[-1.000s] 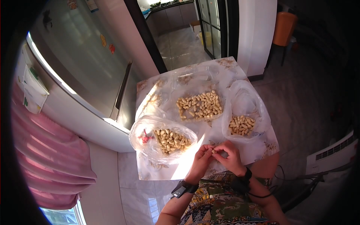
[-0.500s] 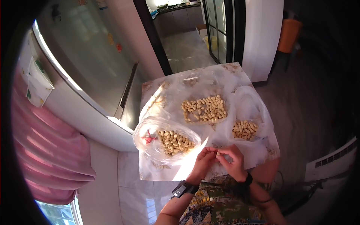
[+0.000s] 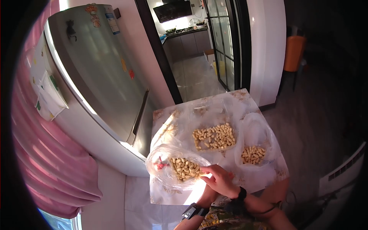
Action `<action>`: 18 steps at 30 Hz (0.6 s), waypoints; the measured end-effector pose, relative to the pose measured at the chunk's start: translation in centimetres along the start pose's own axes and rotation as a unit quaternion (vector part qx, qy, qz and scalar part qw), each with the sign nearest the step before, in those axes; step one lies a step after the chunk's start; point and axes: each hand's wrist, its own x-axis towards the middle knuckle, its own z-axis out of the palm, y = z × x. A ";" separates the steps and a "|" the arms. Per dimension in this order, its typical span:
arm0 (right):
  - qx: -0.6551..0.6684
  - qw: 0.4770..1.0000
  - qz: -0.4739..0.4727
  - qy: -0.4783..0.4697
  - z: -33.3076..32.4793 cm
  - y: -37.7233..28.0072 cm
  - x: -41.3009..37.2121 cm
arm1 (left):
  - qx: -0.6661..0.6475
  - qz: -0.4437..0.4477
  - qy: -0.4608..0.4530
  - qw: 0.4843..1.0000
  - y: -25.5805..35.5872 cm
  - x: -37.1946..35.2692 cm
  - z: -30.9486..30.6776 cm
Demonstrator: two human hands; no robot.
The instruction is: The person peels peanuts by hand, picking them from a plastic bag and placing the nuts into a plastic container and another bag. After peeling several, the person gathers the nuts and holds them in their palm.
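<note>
My right hand (image 3: 221,181) reaches left across my other hand, its fingertips at the right edge of the peanuts (image 3: 184,169) in the left plastic bag (image 3: 157,177). Its thumb and forefinger look apart, and I make out nothing held between them. My left hand (image 3: 208,196) lies beneath the right one, near the table's front edge. Its fingers are mostly hidden, so what they hold does not show. A red item (image 3: 160,164) shows through the left bag's plastic.
A clear plastic tray (image 3: 199,147) of peanuts stands mid-table. Another plastic bag (image 3: 251,124) with peanuts sits at the right. The patterned table (image 3: 268,180) stands beside a fridge (image 3: 103,73). Beyond it is a doorway with a glass-paned door (image 3: 224,50).
My hands were together, fingertips pinched, in front of the table's middle. My right hand has crossed left over my left hand to the left bag. The view has tilted up.
</note>
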 end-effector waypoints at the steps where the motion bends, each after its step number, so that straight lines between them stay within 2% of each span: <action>1: -0.043 0.999 -0.027 -0.006 -0.6 0.5 -0.6 | -0.024 -0.020 0.002 1.000 0.6 0.0 -0.1; 3: -0.080 0.996 -0.049 -0.011 -2.0 0.8 -1.5 | -0.037 -0.098 -0.033 0.994 0.3 -0.3 -0.2; 4: -0.083 0.995 -0.048 -0.013 -2.6 1.3 -2.1 | -0.040 -0.097 -0.033 0.994 -0.3 -0.3 0.0; 5: -0.090 0.995 -0.049 0.004 -3.2 2.0 -2.8 | -0.262 -0.171 -0.001 0.950 -0.7 -0.3 0.2; 6: -0.097 0.994 -0.050 0.020 -3.7 2.5 -3.5 | -0.469 -0.236 0.030 0.850 -0.7 -0.2 0.5; 8: -0.095 0.995 -0.024 0.025 -4.7 3.0 -4.4 | -0.491 -0.240 0.025 0.837 -0.7 0.0 0.4; 12: -0.137 0.990 -0.012 0.009 -5.4 2.5 -4.6 | -0.479 -0.242 0.013 0.844 -1.1 -0.2 0.4; 14: -0.145 0.989 -0.008 -0.008 -5.4 2.6 -4.4 | -0.506 -0.195 -0.032 0.839 -1.6 -0.1 0.2; 18: -0.141 0.990 -0.009 -0.008 -5.3 3.1 -4.5 | -0.483 -0.226 -0.006 0.846 -0.8 -0.1 0.4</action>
